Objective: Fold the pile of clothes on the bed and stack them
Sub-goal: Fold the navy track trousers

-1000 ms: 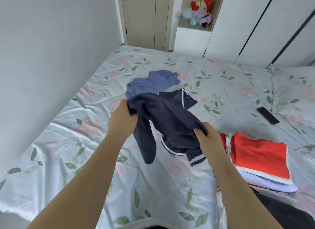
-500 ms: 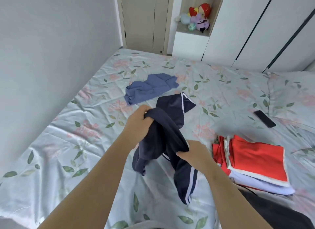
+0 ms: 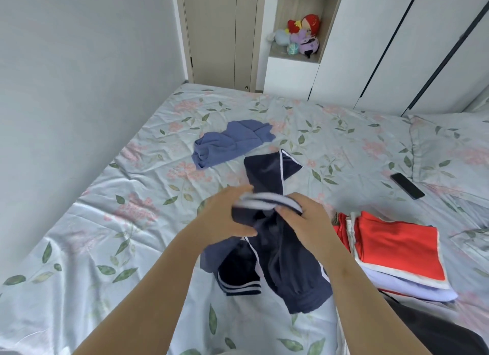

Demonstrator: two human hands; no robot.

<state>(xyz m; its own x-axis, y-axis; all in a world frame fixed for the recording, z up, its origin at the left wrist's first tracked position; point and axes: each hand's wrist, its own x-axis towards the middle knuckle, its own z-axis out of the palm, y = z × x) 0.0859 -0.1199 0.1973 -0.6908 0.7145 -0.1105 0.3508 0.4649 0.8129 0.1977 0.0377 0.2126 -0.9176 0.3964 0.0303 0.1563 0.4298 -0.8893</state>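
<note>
At the centre of the frame both hands hold a navy garment [image 3: 287, 262] above the bed [image 3: 105, 249]. The left hand [image 3: 225, 217] has its fingers [image 3: 238, 192] and thumb curled round the white-striped band at the top. The right hand [image 3: 304, 219] pinches the same band just beside it, fingers [image 3: 287, 210] bent over the cloth. The rest of the garment hangs down toward the lower centre, and another part lies on the sheet above the hands. A lighter blue garment [image 3: 232, 140] lies crumpled on the bed above and to the left, apart from the navy one. A folded stack [image 3: 397, 246], red on top, sits at the right of the frame. A phone [image 3: 407, 186] lies above it. Plush toys [image 3: 301, 37] fill a niche at the top.
</note>
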